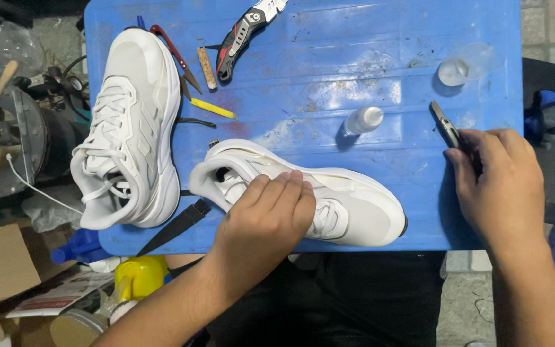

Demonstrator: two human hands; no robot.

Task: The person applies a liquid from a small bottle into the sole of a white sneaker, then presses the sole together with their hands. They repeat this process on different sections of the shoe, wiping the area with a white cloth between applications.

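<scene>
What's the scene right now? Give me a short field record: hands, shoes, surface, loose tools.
left hand: resting on the near white shoe, which lies on its side
right hand: holding a small dark tool at the table's right edge
second white shoe: upright, at left, untouched
surface: blue plastic table
loose items: folding utility knife, small white bottle, yellow stick

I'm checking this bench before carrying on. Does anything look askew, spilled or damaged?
The shoe under the left hand lies tipped on its side, while the other shoe sits upright. The blue board is scuffed, with dried whitish smears and a reddish stain near its middle. The right hand holds a dark tool.
</scene>
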